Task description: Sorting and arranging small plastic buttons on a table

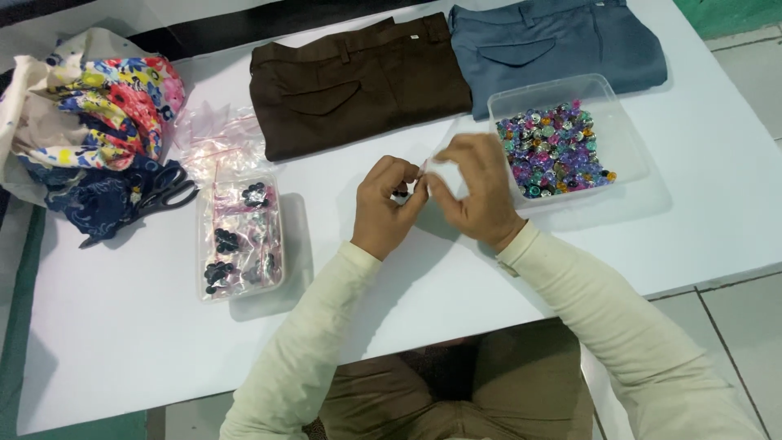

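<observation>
Both hands, left hand (387,204) and right hand (476,191), pinched shut on small clear bag (425,167), axis indiscernible.

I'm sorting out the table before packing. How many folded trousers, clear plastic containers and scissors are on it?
Folded trousers: 2, brown and blue-grey
Clear plastic containers: 2, one with colourful beads, one with small bags of dark buttons
Scissors: 1
Total: 5
</observation>
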